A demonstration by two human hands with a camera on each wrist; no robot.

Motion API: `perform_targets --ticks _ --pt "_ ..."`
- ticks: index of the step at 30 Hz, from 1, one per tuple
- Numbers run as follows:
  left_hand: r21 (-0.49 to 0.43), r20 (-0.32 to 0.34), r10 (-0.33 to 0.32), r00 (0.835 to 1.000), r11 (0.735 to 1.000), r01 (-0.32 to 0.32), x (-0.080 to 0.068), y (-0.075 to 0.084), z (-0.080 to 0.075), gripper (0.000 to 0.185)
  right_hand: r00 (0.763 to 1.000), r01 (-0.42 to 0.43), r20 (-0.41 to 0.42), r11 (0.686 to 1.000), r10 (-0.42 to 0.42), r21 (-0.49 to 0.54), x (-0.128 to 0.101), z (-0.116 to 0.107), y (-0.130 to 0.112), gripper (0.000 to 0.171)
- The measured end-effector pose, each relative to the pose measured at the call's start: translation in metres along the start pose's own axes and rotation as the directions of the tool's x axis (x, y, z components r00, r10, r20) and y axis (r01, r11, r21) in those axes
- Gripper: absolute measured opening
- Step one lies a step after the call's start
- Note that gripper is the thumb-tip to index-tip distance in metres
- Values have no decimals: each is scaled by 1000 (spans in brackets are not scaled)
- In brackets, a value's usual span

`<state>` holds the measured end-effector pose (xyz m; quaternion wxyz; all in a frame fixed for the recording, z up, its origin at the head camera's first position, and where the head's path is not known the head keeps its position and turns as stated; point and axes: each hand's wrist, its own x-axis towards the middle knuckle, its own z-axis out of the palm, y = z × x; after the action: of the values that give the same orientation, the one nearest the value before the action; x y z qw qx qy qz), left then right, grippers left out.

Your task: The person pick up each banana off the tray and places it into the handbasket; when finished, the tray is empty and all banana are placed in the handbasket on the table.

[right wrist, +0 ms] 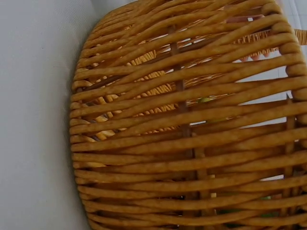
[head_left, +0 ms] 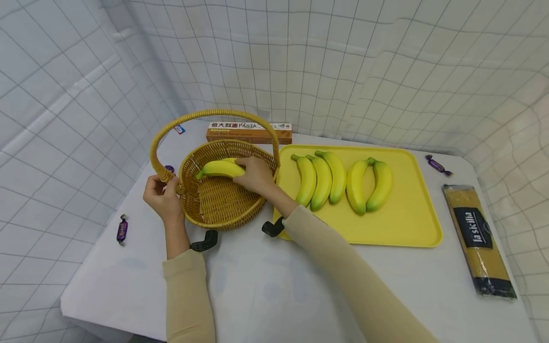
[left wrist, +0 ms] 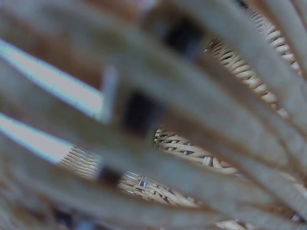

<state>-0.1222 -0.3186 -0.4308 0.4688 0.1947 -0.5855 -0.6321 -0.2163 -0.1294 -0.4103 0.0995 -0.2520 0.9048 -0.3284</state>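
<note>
A woven wicker basket with a tall arched handle stands on the white table. My right hand reaches inside it and holds a yellow banana above the basket floor. My left hand grips the foot of the handle at the basket's left rim. To the right, a yellow tray carries several more bananas. The right wrist view is filled by the basket's outer wall. In the left wrist view only blurred wicker strands show at close range.
A pasta box lies behind the basket. A dark spaghetti packet lies at the right table edge. Wrapped purple candies lie at the left, beside the handle and at the back right. White gridded cloth walls surround the table.
</note>
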Motion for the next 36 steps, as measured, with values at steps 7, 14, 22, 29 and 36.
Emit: perform_targets --ticks 7,14,22,29,36 --pt "-13 -2 18 1000 1000 -18 -2 3 1 25 1000 -2 16 997 3 -81 -2 5 4 51" --pt "-22 1 17 1000 1000 -17 -2 1 1 25 1000 -25 -4 991 25 -133 -2 8 5 48" --pt "-37 5 6 1000 999 -6 -1 0 0 28 999 -51 2 976 52 -213 -1 6 0 43" --pt "-32 0 3 1000 999 -3 -1 -1 -1 26 998 -57 -5 970 58 -234 -3 7 -2 34" --pt "-24 6 26 1000 999 -26 -3 7 2 27 999 -26 -30 970 20 -241 -5 8 0 34"
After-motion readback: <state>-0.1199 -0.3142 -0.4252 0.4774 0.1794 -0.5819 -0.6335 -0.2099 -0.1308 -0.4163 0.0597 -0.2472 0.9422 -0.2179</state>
